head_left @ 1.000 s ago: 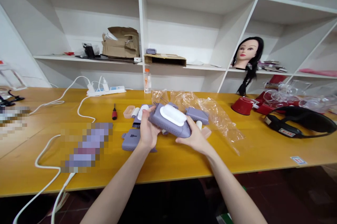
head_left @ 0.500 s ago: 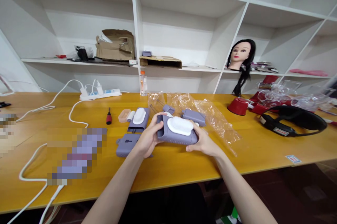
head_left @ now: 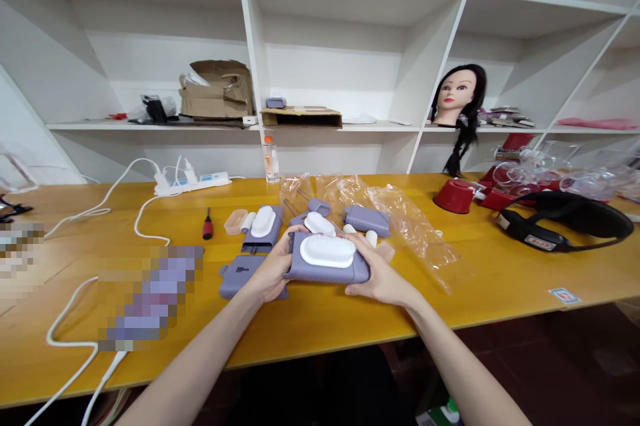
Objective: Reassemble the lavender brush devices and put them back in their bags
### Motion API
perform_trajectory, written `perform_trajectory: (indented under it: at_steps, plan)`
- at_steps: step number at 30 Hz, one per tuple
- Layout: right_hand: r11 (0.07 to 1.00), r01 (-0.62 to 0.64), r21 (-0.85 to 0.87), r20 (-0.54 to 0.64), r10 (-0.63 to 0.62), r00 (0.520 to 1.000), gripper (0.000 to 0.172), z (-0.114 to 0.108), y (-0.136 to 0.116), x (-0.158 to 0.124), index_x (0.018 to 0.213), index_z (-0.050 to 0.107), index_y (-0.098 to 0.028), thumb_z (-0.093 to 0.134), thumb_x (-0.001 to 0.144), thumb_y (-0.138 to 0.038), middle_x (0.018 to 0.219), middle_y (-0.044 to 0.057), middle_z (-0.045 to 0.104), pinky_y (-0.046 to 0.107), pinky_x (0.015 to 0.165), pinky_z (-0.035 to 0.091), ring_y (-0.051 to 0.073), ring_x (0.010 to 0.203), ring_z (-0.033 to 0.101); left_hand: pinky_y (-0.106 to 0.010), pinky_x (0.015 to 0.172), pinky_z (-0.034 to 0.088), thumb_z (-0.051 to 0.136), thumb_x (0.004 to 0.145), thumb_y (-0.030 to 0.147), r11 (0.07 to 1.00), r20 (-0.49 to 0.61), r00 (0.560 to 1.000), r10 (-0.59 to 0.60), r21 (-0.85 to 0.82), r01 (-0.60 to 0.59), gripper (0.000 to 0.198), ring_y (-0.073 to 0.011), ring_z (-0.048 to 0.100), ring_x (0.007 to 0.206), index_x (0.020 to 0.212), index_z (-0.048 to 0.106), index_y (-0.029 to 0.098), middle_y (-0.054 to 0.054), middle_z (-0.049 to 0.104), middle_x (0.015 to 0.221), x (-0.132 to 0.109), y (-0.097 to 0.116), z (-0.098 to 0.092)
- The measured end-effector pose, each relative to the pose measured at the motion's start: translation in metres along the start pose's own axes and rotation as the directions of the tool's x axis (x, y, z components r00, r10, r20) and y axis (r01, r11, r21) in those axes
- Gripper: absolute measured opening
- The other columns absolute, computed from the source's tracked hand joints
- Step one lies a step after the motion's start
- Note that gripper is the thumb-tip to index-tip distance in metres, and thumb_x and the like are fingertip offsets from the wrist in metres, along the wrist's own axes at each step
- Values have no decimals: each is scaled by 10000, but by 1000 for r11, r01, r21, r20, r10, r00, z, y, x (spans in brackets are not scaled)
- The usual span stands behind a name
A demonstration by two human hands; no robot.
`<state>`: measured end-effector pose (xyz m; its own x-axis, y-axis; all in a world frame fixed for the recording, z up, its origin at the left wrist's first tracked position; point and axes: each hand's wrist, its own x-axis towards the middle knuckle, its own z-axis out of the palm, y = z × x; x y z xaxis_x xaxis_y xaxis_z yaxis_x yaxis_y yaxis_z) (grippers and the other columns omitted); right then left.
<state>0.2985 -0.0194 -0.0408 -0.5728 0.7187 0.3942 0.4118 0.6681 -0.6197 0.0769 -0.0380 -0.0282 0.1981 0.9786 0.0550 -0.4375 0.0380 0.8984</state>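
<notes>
A lavender plastic housing (head_left: pixel 326 274) with a white oval pad (head_left: pixel 321 251) sits between both hands, just over the yellow table (head_left: pixel 320 326); whether it touches the table is hard to tell from this angle. The left hand (head_left: pixel 270 273) closes its grip around one end and the right hand (head_left: pixel 379 278) closes around the other. It looks light, stiff and probably hollow, its smooth shell perhaps slippery, so the ends and long edges seem the sure hold, not the pad. A matching half-shell (head_left: pixel 263 229) and a flat lavender cover (head_left: pixel 241 277) lie just left.
</notes>
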Motion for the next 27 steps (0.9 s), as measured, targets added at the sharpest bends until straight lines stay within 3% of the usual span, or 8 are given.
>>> perform_trajectory:
  at_steps: [5,10,14,19,27]
  plan:
    - [999,27,-26,-47,-28,999,875,3,-1,0,1347,324,-197,747,589,-298,1385,132,353,455,1091,161,278,1329,246,-185,525,438,683,588,93,999,1,1000,-8,-40,8,502,-94,585,596,1038,531,256,12,660,945,1,-3,2]
    - [998,50,-25,-62,-51,997,917,4,0,0,1355,342,-209,757,578,-464,1381,137,373,477,1078,186,297,1318,259,-190,517,456,645,611,96,999,19,1000,-15,-28,15,537,-155,644,738,1116,540,248,-28,663,1026,-1,-8,3]
    - [993,118,-15,-91,-119,989,908,5,-5,0,1339,371,-218,749,569,-517,1351,125,405,455,1075,205,294,1290,305,-241,690,502,642,606,97,996,-19,1000,-11,-87,9,535,-190,645,866,1120,566,228,-39,676,1014,-4,-10,9]
    - [990,131,41,-116,-126,985,899,4,-9,-1,1323,410,-233,725,557,-582,1309,118,437,448,1055,237,303,1239,369,-267,839,468,631,608,107,995,9,1000,29,-100,-28,488,-215,598,1011,1081,605,227,-35,663,1066,-9,-14,16]
    - [978,111,175,-188,-78,979,675,6,-9,0,1222,551,-265,676,635,-575,1220,87,467,400,1009,300,276,1156,453,-306,863,461,653,576,150,996,-13,999,39,-79,-40,504,-252,570,1051,1076,614,211,-54,656,1069,-14,-20,18]
